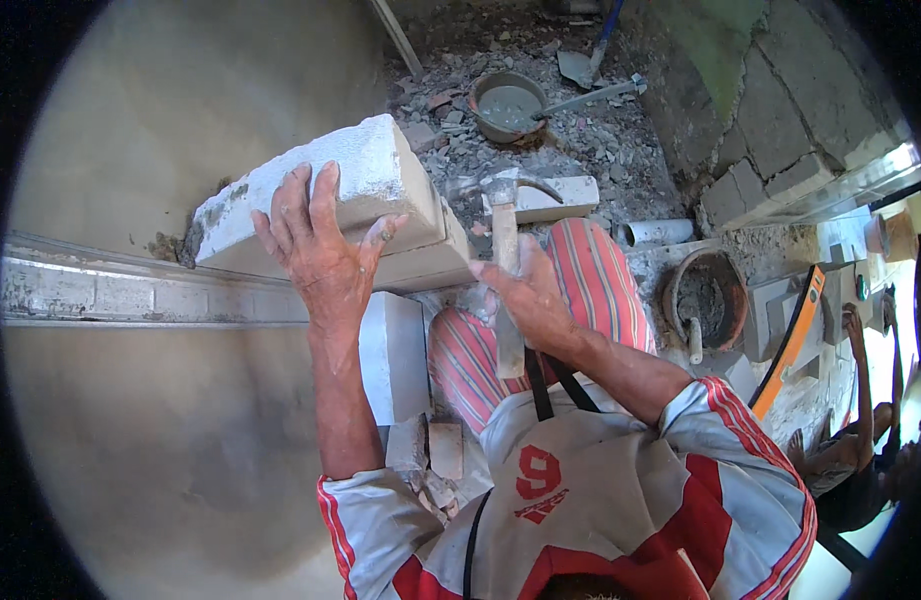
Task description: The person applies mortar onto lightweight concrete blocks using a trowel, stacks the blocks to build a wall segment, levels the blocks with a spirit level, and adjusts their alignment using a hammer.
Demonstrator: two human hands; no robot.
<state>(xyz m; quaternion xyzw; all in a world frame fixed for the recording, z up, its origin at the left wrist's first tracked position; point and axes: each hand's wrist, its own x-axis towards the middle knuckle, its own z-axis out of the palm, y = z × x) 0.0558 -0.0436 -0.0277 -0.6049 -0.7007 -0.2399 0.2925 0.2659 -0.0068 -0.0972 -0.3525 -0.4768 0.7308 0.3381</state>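
A white lightweight concrete block [365, 165] sits on a lower course of blocks [430, 262] against the wall. My left hand [325, 245] lies on its upper edge, fingers spread and thumb out to the side. My right hand [530, 300] is closed round the handle of a claw hammer [504, 225]. The hammer stands head away from me, just right of the block and apart from it. Another white block [392, 355] stands below my left hand, beside my knee.
Rubble covers the far floor around a basin of grey liquid [475, 100] and a shovel [577, 68]. A notched block [555, 198] lies beyond my knees. To the right are a mortar bucket [737, 318], an orange level [788, 340], a white pipe [660, 232] and another person [850, 460].
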